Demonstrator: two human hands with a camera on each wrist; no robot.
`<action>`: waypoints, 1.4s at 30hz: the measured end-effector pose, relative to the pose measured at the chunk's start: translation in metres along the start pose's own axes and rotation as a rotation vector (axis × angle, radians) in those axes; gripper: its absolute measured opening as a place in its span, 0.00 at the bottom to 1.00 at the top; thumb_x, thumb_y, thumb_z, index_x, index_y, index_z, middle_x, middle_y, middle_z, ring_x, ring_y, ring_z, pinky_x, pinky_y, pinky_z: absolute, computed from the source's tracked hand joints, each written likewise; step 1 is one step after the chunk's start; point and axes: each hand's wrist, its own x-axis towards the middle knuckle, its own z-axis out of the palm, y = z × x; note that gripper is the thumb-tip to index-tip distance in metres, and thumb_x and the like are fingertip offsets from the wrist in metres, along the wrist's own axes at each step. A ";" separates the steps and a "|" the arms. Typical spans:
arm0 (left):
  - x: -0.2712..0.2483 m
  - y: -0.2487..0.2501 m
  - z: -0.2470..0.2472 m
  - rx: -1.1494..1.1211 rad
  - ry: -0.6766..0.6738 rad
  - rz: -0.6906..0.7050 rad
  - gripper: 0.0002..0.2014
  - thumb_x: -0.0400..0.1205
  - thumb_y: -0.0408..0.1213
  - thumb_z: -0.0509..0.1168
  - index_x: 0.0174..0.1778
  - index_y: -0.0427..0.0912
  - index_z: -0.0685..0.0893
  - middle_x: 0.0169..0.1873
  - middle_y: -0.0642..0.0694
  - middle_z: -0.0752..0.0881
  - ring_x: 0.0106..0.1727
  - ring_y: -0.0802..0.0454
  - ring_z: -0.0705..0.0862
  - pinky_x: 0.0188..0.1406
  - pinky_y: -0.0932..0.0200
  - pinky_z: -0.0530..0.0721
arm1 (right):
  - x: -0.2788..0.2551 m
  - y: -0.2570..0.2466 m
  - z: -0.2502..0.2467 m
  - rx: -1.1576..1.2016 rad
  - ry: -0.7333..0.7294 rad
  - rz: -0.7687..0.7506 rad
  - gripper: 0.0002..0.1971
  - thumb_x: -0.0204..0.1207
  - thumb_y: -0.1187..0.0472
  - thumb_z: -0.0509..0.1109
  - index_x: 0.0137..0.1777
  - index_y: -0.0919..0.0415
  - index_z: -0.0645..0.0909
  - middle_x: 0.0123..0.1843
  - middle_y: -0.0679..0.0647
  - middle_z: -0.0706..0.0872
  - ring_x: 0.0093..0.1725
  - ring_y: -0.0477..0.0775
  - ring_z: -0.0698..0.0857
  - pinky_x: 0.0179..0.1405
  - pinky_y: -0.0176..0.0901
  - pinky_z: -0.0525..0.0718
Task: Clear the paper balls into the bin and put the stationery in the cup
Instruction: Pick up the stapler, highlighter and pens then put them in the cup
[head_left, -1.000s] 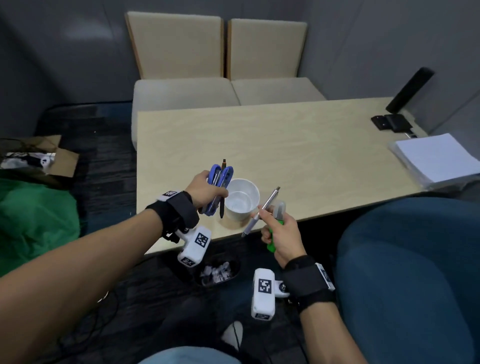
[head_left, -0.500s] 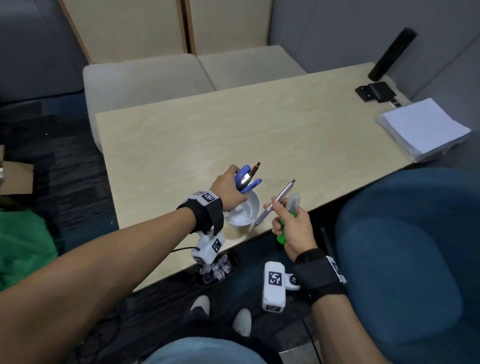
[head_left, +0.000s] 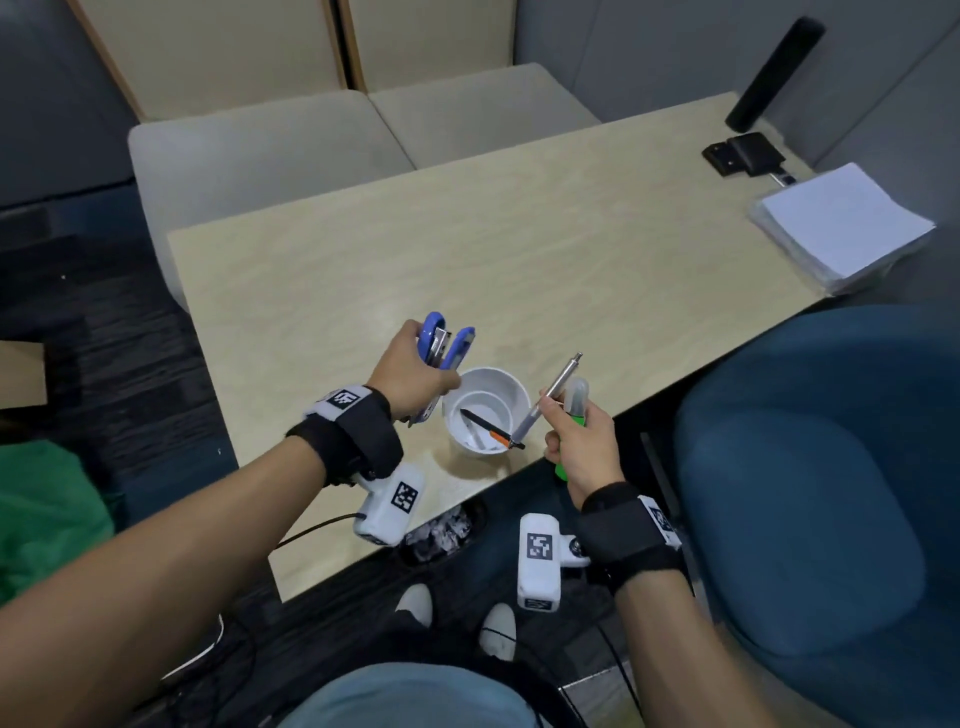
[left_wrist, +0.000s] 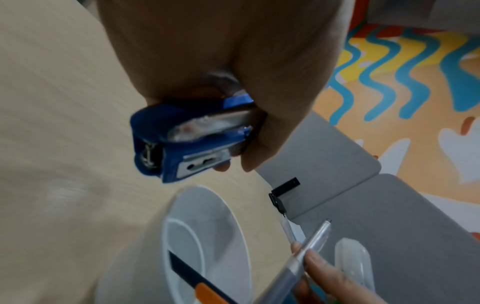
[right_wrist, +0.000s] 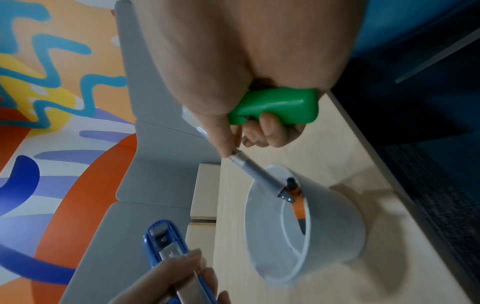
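Note:
The white cup stands near the table's front edge, and a black pen with an orange band leans inside it. My left hand grips a blue stapler just left of and above the cup; the left wrist view shows the stapler over the rim. My right hand holds a silver pen whose tip points down at the cup's right rim, together with a green marker with a clear cap. Under the table edge a dark bin holds paper balls.
A stack of white paper lies at the table's right end, with a black device behind it. A blue chair stands close on my right. Beige seats line the far side.
The black pen that my left hand held with the stapler now lies in the cup. My right hand has brought the silver pen's tip to the cup's rim.

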 end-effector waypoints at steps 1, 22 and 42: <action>-0.003 -0.003 -0.005 -0.012 -0.006 -0.018 0.24 0.70 0.34 0.74 0.59 0.41 0.70 0.40 0.45 0.79 0.35 0.46 0.81 0.33 0.56 0.78 | 0.000 0.001 0.005 -0.026 -0.006 -0.002 0.03 0.79 0.61 0.70 0.46 0.60 0.82 0.29 0.51 0.66 0.23 0.48 0.63 0.16 0.35 0.65; -0.028 -0.007 -0.008 -0.104 -0.120 -0.103 0.24 0.74 0.35 0.72 0.61 0.43 0.68 0.48 0.36 0.83 0.37 0.42 0.84 0.50 0.41 0.85 | -0.005 -0.011 0.011 -0.754 -0.175 0.013 0.13 0.71 0.50 0.64 0.52 0.55 0.75 0.46 0.54 0.78 0.46 0.58 0.78 0.44 0.47 0.73; -0.037 -0.001 0.003 -0.139 -0.096 -0.106 0.22 0.75 0.35 0.71 0.59 0.41 0.68 0.42 0.42 0.79 0.35 0.45 0.81 0.36 0.53 0.81 | 0.026 0.004 0.024 -0.800 -0.177 -0.398 0.08 0.80 0.66 0.60 0.58 0.61 0.70 0.57 0.58 0.76 0.59 0.62 0.75 0.59 0.53 0.76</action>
